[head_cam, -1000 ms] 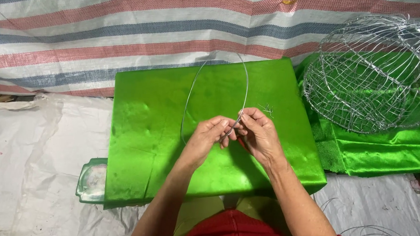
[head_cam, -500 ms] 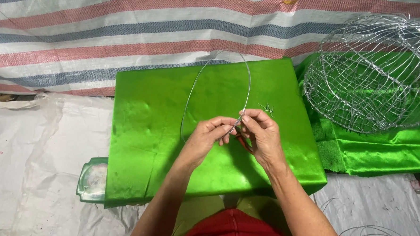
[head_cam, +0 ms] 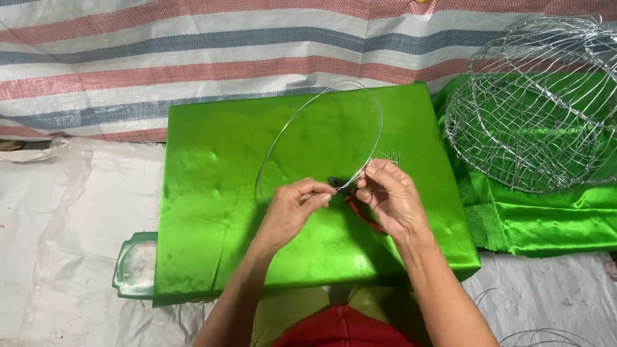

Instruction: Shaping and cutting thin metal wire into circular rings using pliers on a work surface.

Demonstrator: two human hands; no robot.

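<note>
Two hands are working right over the middle of the green satin-covered block, and both are pinched down on the same thing. Left hand has thumb and forefinger closed tight on the near end of a thin wire hoop; right hand is curled shut on the wire just beside it, fingertips nearly touching the left ones. Under the right palm there's a pair of red-handled pliers lying on the satin, not held as far as I can tell.

As for progress: the wire is already bent into a rough oval that arcs away from the hands and lies over the far part of the block. The open bit looks to be exactly where the fingers meet, so I'd guess the ends aren't joined yet, though the fingers hide that spot. A few short wire scraps sit just past the right hand.

Containers: off to the right, a big domed wire cage rests on more green fabric, and I can see nothing inside it. A green plastic tub or lid pokes out from under the block's left corner, contents unclear. Loose wire coils lie on the pale sheet lower right, striped tarp behind it all.
</note>
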